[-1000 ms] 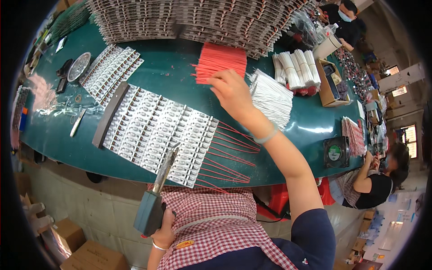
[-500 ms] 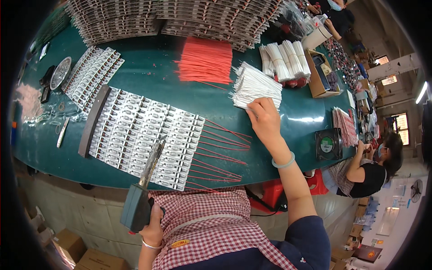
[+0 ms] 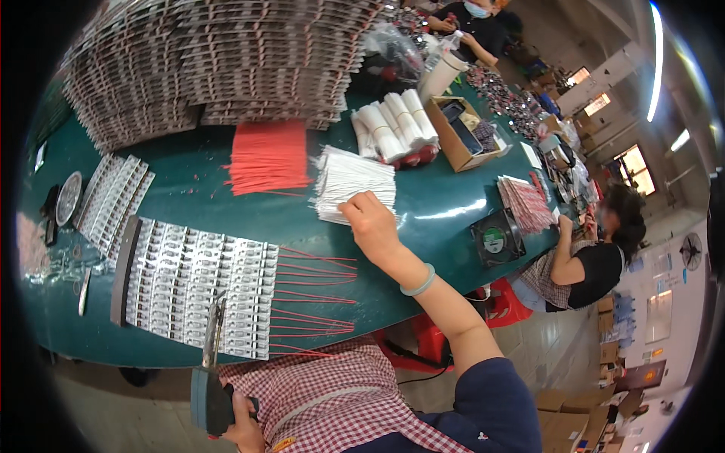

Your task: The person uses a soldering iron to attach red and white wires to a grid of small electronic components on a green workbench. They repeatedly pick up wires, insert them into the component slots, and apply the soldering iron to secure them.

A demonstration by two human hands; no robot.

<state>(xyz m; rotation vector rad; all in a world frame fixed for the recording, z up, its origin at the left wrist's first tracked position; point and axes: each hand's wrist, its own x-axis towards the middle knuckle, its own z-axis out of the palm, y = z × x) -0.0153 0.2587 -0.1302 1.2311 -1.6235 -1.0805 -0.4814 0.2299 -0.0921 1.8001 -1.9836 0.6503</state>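
Note:
My left hand [image 3: 244,424] is wrapped round the handle of a dark soldering gun [image 3: 210,404]. The gun's long metal tip points up over a panel of small silver boards [image 3: 200,283], which lies in rows on the green table. Thin red wires [image 3: 313,311] stick out from the panel's right edge. Over the near edge of a pile of white wires [image 3: 355,177], my right hand [image 3: 371,226] has its fingers bent and drawn together. Whether a wire is pinched in them is not visible. A pile of red wires [image 3: 269,157] lies just left of the white one.
Tall stacks of board panels [image 3: 219,60] stand at the back. White wire bundles [image 3: 394,127], a cardboard box [image 3: 462,147] and a black fan [image 3: 498,236] sit to the right. A smaller panel [image 3: 113,202] and metal dish [image 3: 69,198] lie left. Co-workers [image 3: 578,264] sit along the table.
The view has swung, so the table's things appear farther left and lower. My right hand stays at the white pile, and my left still holds the soldering gun over the panel.

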